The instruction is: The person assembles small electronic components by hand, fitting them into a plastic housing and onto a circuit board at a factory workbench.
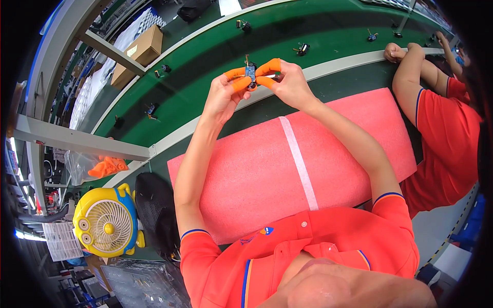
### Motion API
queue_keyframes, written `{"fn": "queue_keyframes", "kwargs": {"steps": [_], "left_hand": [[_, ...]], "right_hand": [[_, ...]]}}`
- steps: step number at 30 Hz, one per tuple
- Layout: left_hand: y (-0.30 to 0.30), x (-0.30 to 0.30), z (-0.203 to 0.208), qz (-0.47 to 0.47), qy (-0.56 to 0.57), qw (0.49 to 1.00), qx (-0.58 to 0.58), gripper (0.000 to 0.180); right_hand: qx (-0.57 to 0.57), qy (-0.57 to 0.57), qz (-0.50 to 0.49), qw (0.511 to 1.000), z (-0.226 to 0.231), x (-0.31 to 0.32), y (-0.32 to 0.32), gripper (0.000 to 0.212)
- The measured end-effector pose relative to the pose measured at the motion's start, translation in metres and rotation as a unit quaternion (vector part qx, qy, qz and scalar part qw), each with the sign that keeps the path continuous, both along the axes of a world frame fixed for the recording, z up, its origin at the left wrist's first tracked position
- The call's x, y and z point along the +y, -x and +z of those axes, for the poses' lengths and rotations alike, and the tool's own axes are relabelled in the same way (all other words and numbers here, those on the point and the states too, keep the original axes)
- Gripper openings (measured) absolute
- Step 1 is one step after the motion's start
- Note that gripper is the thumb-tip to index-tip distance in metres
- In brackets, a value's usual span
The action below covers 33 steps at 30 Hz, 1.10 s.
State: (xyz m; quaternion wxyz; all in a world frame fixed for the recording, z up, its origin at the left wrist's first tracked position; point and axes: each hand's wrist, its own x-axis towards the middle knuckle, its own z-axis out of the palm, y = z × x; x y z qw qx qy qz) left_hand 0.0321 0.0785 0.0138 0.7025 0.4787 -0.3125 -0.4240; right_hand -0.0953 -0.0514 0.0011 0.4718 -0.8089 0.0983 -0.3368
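Between both hands is a small blue circuit board point(250, 71) with black parts at its ends and a thin piece sticking up from its top. My left hand point(224, 93) pinches it from the left, with orange finger cots on the thumb and a finger. From the other side my right hand point(291, 86) also grips it with orange-covered fingertips. The board is held up over the near edge of a green conveyor belt point(205, 66). Beneath my forearms lies a pink foam block point(251, 164) with a pale strip across it.
Several small black-and-blue assemblies point(303, 49) sit spaced along the belt. At left are a grey metal frame point(82, 138), a plastic bag of orange finger cots point(105, 167), a yellow fan point(105, 222) and a black bag point(154, 213). A co-worker's arm point(408, 84) rests at right.
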Motion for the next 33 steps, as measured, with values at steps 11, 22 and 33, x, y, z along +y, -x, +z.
{"fn": "queue_keyframes", "kwargs": {"steps": [11,22,33], "left_hand": [[0.003,-0.003,0.002,0.027,0.049,0.994,0.098,0.025],[0.004,-0.001,0.000,0.000,0.055,0.991,0.125,0.028],[0.013,0.002,0.003,0.008,0.043,0.999,-0.029,0.027]], "right_hand": [[-0.104,0.001,0.069,0.992,-0.001,-0.006,0.002,0.018],[-0.200,0.288,0.018,0.936,0.007,-0.007,0.007,0.014],[0.005,-0.096,0.019,0.995,0.011,0.004,0.007,0.015]]}}
